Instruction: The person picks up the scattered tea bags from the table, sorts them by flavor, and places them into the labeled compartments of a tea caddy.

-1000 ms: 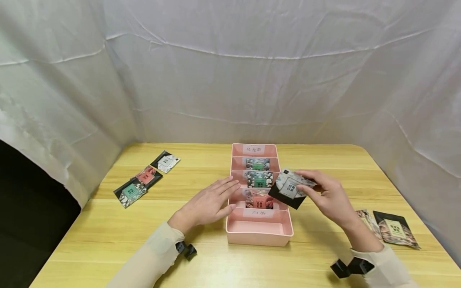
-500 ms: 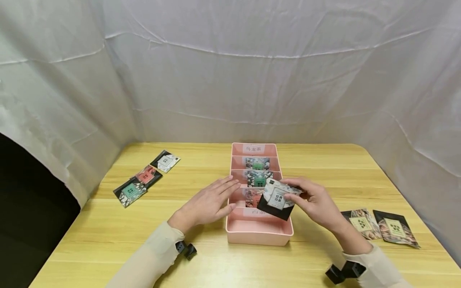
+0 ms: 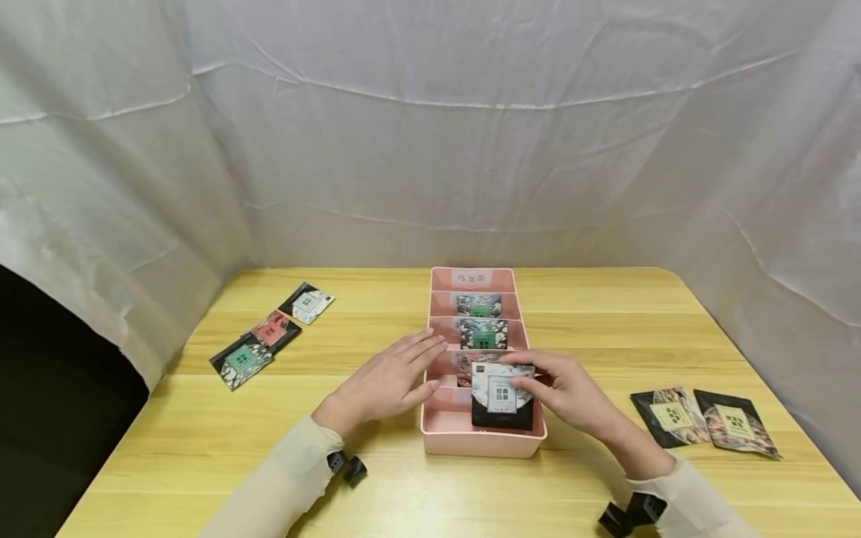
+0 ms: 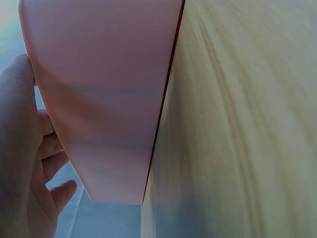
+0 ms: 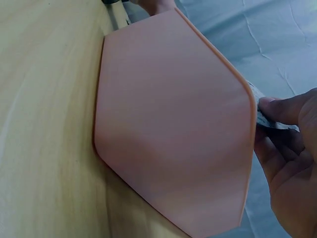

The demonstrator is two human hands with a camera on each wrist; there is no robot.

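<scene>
Two hands (image 3: 388, 382) (image 3: 573, 392) aslant at the pink box (image 3: 480, 446)

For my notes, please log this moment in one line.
right hand: pinches white-and-black packet at front compartment of pink box | left hand: touches box's left rim

The left sleeve (image 3: 272, 482) and right sleeve (image 3: 702, 502) are pretty much a matching pair: long, plain, cream coloured, kinda creased. Left one reaches about to the wrist, right one stops a bit shorter so more bare forearm shows. Each cuff has a little gadget on it, all black: left camera (image 3: 338, 461) on the right side of its cuff, right camera (image 3: 644, 509) on the left of its own. Both look like chunky, boxy blocks stuck together. Left hand (image 3: 386, 381) and right hand (image 3: 572, 392) are bare, btw.
</scene>
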